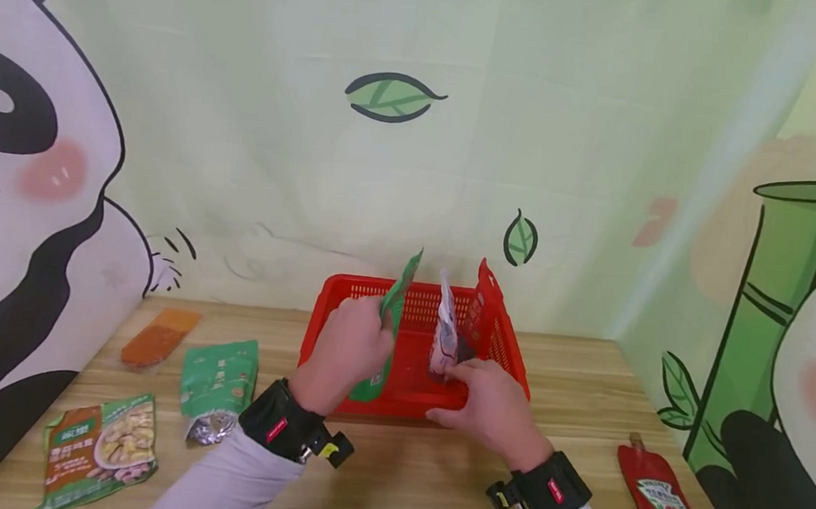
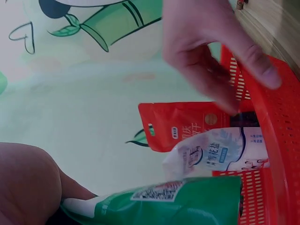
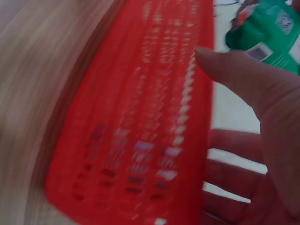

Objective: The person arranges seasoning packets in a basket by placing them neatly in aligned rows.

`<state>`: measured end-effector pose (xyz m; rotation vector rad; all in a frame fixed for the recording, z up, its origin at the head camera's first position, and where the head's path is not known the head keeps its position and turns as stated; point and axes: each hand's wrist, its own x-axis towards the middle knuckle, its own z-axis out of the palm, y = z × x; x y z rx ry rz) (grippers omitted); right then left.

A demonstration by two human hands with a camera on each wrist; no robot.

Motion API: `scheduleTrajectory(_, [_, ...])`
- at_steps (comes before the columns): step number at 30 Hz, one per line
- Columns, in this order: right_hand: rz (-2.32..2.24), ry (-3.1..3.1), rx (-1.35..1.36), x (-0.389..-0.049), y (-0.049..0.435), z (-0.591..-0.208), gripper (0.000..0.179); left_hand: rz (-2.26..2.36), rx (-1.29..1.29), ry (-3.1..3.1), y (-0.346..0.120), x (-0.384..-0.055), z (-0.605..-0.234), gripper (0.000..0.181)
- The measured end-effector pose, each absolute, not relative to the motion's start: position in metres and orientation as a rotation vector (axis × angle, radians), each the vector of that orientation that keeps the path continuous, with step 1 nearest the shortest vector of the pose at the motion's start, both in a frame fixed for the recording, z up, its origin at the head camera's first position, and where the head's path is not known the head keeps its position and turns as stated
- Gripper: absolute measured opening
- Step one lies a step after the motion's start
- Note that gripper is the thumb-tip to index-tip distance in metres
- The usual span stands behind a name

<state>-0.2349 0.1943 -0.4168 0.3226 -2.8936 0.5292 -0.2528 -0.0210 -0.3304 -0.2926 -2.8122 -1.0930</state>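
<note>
"Left hand [image 1: 346, 345], what do you see?"

"It's curled tight round the upper part of a green pouch [image 2: 197, 201]. From my screen, the pouch stands upright, slightly tilted, at the left part of the red basket [image 1: 403, 407]. I can't tell whether its lower end touches the basket's floor."

"And the right?"

"I see the right hand [image 1: 490, 405] at the basket's front right, thumb apart from loosely bent fingers, with nothing pinched between them. The thumb is on the near side of the rim and the fingers are beyond it; I can't make out whether they touch it."

"What's inside?"

"A white packet [image 1: 445, 333] stands near the basket's middle, just beside those fingers. I also have a red pouch [image 1: 483, 304] upright against the basket's right side."

"Anything around it?"

"Left of the basket I count an orange packet [image 1: 159, 339], a teal pouch [image 1: 219, 383] with a silvery bottom, and a packet with pictured food [image 1: 101, 450]. Well to the basket's right lies a red spouted pouch [image 1: 669, 503]."
</note>
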Motion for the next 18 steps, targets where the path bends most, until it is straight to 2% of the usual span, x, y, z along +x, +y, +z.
scheduleTrajectory(10, [0.437, -3.005, 0.374, -0.245, 0.207, -0.429, 0.026, -1.087, -0.195, -2.882, -0.007, -0.293, -0.326, 0.015])
scheduleTrajectory(18, [0.334, -2.942, 0.346, -0.249, 0.210, -0.438, 0.025, -1.114, -0.099, -2.913, 0.006, -0.323, -0.337, 0.014])
